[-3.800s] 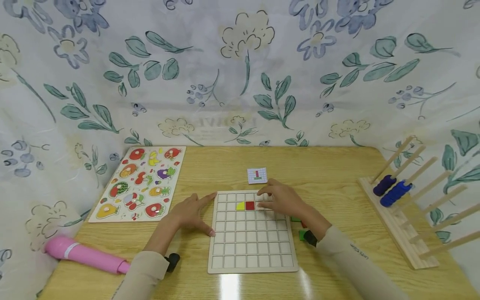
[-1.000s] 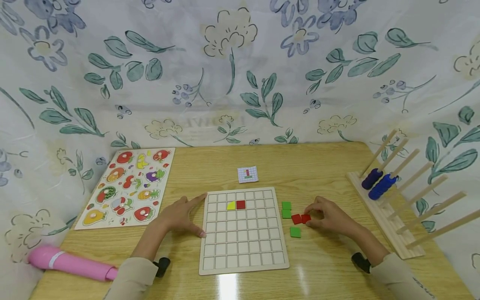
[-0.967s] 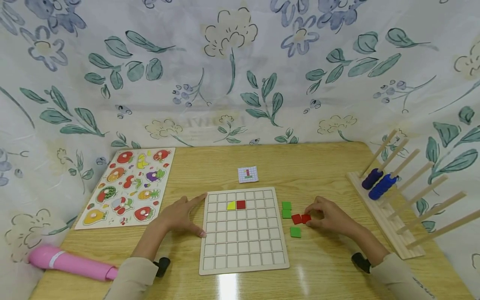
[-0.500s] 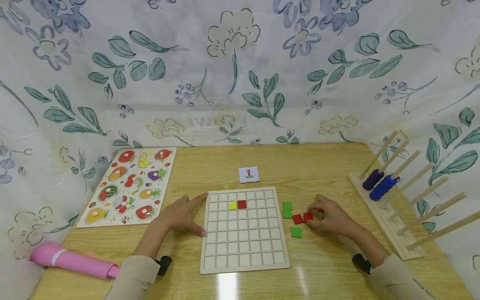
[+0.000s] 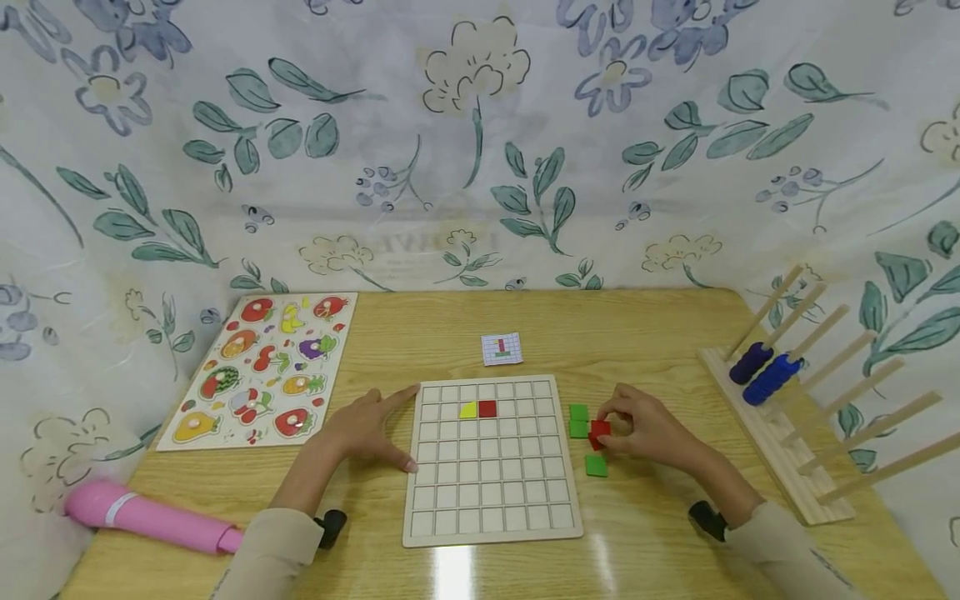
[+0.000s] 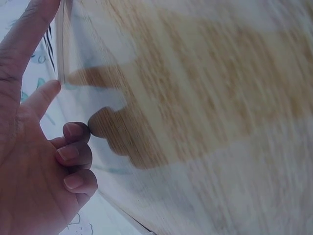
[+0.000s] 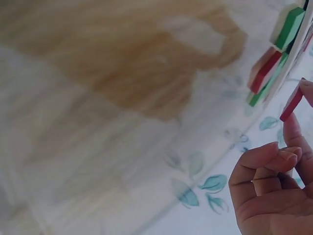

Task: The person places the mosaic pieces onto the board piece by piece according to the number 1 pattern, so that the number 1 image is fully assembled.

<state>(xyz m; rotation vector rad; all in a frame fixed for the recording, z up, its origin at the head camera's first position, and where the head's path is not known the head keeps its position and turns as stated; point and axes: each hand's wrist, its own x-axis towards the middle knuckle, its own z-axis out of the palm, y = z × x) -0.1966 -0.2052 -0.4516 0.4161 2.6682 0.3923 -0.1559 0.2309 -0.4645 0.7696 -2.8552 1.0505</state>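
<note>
So the pale wooden grid board is lying flat, left hand touching its left edge. Second row down has a yellow piece with a clipped corner, red square right beside it. Right hand pinches a red tile, lifted clear. Three green tiles lie near the board's right side.
</note>
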